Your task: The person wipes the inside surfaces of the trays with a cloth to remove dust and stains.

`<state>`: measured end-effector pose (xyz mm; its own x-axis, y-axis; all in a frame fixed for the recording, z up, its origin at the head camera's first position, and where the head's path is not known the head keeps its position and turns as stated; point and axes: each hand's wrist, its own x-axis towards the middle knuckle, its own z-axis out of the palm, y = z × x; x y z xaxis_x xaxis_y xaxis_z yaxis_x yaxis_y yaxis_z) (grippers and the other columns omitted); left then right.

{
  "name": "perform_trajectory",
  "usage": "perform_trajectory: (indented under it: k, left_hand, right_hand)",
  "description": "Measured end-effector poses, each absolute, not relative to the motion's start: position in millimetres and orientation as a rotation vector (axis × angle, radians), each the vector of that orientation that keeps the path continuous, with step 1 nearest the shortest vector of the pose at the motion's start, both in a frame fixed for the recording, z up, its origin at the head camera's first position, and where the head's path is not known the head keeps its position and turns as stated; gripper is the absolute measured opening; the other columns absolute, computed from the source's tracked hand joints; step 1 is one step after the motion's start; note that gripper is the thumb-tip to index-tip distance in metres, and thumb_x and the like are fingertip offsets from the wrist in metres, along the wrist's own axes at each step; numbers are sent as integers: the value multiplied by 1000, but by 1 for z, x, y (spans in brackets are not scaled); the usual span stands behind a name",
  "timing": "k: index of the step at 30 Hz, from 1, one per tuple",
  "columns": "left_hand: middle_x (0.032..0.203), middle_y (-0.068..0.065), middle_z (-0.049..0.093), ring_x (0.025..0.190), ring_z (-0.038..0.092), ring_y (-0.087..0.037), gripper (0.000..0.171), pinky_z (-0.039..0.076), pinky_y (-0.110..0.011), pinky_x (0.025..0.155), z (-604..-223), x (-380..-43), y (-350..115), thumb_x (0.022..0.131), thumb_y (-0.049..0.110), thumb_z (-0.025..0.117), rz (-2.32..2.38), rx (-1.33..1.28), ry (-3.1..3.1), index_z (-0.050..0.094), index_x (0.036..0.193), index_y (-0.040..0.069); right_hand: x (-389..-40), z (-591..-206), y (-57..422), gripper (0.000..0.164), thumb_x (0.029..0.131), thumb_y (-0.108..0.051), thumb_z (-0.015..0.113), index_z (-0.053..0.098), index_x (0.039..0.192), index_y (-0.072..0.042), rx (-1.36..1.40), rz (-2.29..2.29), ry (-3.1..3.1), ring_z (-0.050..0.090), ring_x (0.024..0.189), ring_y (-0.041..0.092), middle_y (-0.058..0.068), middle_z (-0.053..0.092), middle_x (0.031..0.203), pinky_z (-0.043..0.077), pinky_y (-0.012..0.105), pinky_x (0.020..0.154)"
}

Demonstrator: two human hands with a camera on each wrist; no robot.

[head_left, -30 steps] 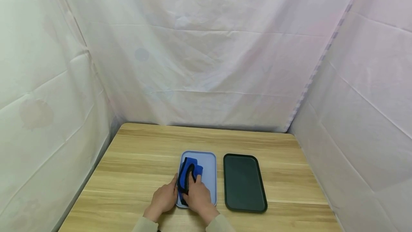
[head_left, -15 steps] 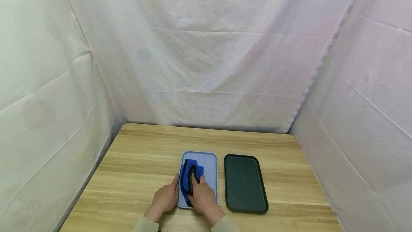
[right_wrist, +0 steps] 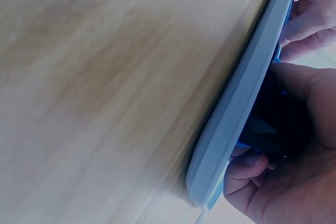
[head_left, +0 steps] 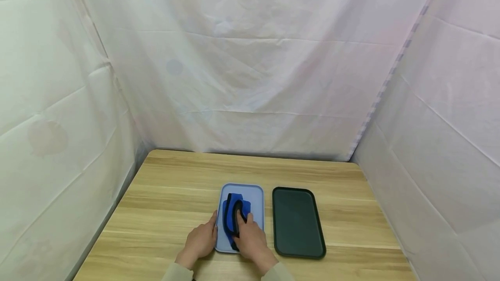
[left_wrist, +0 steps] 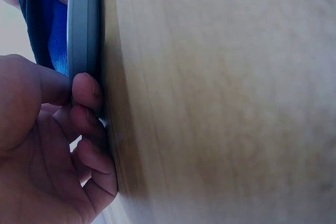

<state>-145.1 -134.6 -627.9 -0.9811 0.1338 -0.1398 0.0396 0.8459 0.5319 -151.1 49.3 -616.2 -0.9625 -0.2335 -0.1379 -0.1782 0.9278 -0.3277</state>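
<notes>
A light blue tray (head_left: 255, 194) lies on the wooden table. On it is a blue fuzzy cloth piece with black edging (head_left: 229, 211), which has a black curved band on top. My right hand (head_left: 250, 237) grips this piece from above, index finger lying along the black band; in the right wrist view, dark material (right_wrist: 278, 114) fills the space inside the curled fingers. At the tray's left side, my left hand (head_left: 201, 240) holds the rim. The left wrist view shows its fingers (left_wrist: 88, 93) bent against the tray's outer wall (left_wrist: 84, 30), thumb on the rim.
A dark green tray (head_left: 298, 224) lies on the table, just right of the blue one. The wooden table (head_left: 164, 194) ends at pale hanging cloth (head_left: 250, 77) at the back and on both sides.
The right hand has slid the blue cloth piece rightward across the light blue tray. My left hand stays at the tray's left edge, and both trays keep their places.
</notes>
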Motion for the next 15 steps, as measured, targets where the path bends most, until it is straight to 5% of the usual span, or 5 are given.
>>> perform_trajectory:
  k: [7,15]
  left_hand:
    - [84,-13,72,61,51,-16,54,45,-38,56,-628,-145,-135,104,18,54,801,151,2878,45,154,0]
    - [78,-10,68,59,50,-16,54,42,-37,55,-628,-145,-135,105,18,54,808,146,2874,44,155,-1]
  right_hand:
    - [-150,-614,56,81,89,-39,81,44,159,-19,-300,-481,2905,64,81,23,18,55,132,50,37,56]
    - [-148,-613,60,81,89,-38,81,45,158,-19,-284,-492,2921,63,81,23,17,55,130,47,38,53]
